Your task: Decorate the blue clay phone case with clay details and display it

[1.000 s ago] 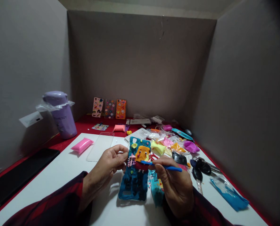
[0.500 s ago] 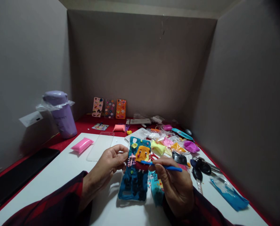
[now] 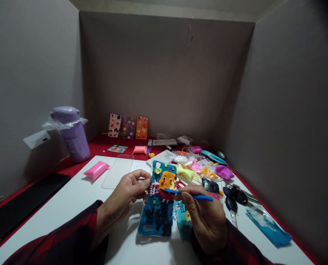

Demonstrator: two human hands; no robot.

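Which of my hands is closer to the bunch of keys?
Your right hand. Holding the blue tool, it is just left of the keys; your left hand is farther off, at the teal phone case's left edge.

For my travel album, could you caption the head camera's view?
Left hand holds a decorated blue phone case; right hand holds a blue tool over it.
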